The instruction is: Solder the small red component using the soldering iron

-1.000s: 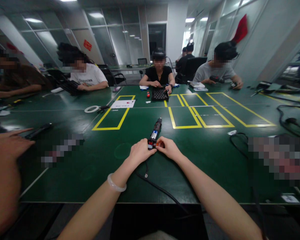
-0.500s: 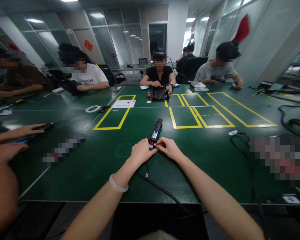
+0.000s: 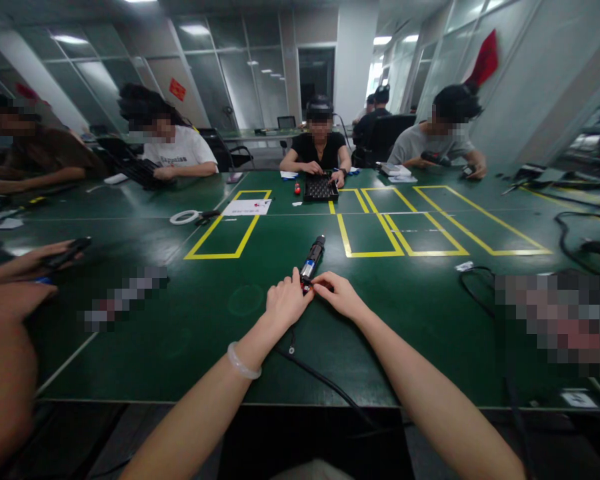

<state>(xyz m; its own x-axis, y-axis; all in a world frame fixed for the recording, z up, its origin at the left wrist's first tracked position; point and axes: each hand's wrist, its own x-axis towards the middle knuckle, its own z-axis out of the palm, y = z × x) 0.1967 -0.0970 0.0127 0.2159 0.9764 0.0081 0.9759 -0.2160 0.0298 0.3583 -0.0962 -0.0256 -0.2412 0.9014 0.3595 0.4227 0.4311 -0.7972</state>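
Observation:
An opened electric screwdriver [image 3: 313, 259] lies on the green table straight ahead, pointing away from me. Its dark front end and a silver and blue motor section show. My left hand [image 3: 285, 299] closes round its near end, with the index finger stretched along the body. From the other side my right hand [image 3: 341, 293] pinches at the near end, where small red and white parts show between the hands. What exactly the right fingertips hold is too small to tell. A black cable [image 3: 330, 383] with a ring terminal [image 3: 291, 350] beside it runs below my hands toward the table edge.
Yellow tape rectangles [image 3: 240, 230] mark the green table [image 3: 220, 360]. On the left a co-worker's hand [image 3: 17, 303] holds a dark tool. A person opposite works at a black tray [image 3: 321, 188]. A white ring [image 3: 184, 217] lies left; cables [image 3: 475, 287] lie right.
My left index finger has lifted and stretched forward along the screwdriver. My right hand stays at the near end, its fingers slightly shifted. The co-worker's dark tool at left has tilted and moved left.

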